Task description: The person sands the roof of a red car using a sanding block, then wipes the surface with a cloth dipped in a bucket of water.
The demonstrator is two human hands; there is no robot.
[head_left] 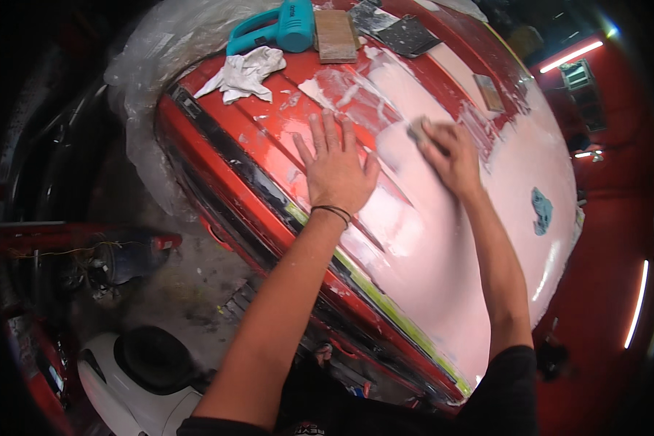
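Note:
A red car roof (254,131) with dull pale-pink filler (429,240) over much of its right side spreads out before me. My left hand (339,171) lies flat on it with the fingers spread, where red paint meets filler. My right hand (452,154), slightly blurred, is closed around a small dark-edged sanding block (416,131) and presses it to the filler. Most of the block is hidden by the fingers. Beyond my hands rest a crumpled white cloth (248,73), a teal heat gun (296,27) and a wooden block (336,36).
A dark flat sheet (408,36) and a smaller wooden block (488,93) lie on the far surface. A ragged teal patch (541,211) shows at right. Green tape (374,294) runs along the near edge. Clear plastic sheeting (149,80) drapes the far left; a white scooter (127,396) stands below.

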